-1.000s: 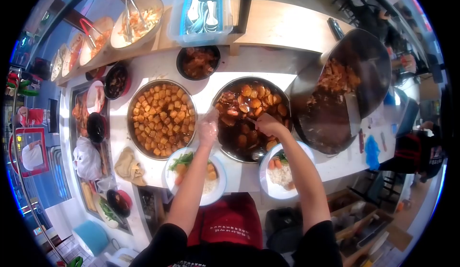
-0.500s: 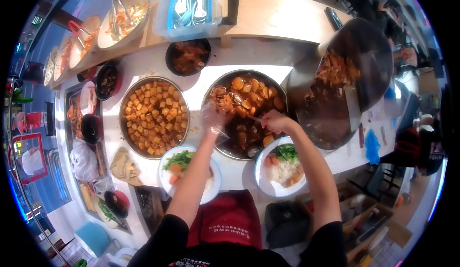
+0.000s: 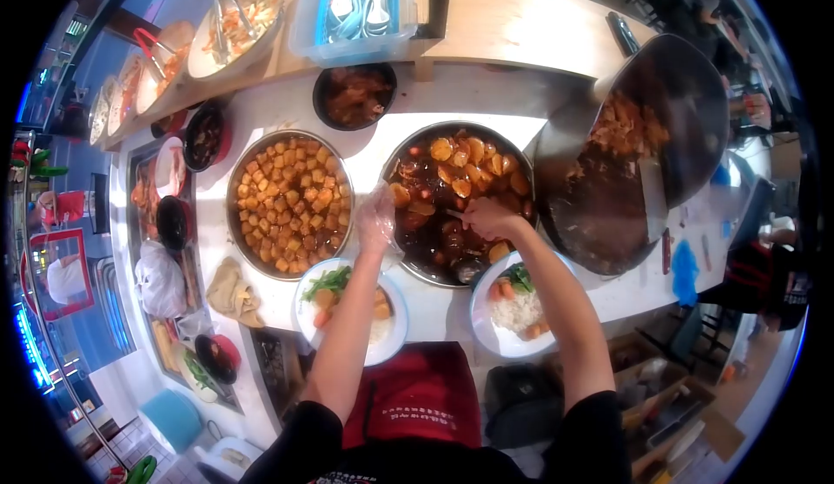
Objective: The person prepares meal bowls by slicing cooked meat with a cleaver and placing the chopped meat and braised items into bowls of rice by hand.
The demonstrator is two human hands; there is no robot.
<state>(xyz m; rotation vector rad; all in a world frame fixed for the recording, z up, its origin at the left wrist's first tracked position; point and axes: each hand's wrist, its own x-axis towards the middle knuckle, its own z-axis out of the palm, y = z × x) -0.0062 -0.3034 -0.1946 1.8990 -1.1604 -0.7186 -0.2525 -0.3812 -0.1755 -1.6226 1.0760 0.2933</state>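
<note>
A round metal pot (image 3: 434, 254) holds dark brown stew with sliced potatoes (image 3: 469, 158) in sauce. My right hand (image 3: 489, 216) is closed round a thin utensil handle (image 3: 454, 214) over the middle of it; the utensil's far end is hard to make out in the sauce. My left hand (image 3: 376, 223), in a clear plastic glove, is at the pot's left rim; its fingers are blurred under the plastic. Below my forearms stand a left plate (image 3: 393, 314) and a right plate (image 3: 483, 328), each with rice, greens and orange pieces.
A pot of braised cubes (image 3: 291, 202) is left of the stew. A large tilted pot (image 3: 695, 136) with meat stands right. Behind are a dark bowl (image 3: 354, 97) and a spoon basket (image 3: 360, 15). A folded cloth (image 3: 233, 293) lies front left; a person (image 3: 764, 280) stands right.
My left hand has drawn back from over the stew to the rim, and the shredded-looking chunk near its fingers no longer shows there. The right hand stays over the pot. The view has shifted slightly.
</note>
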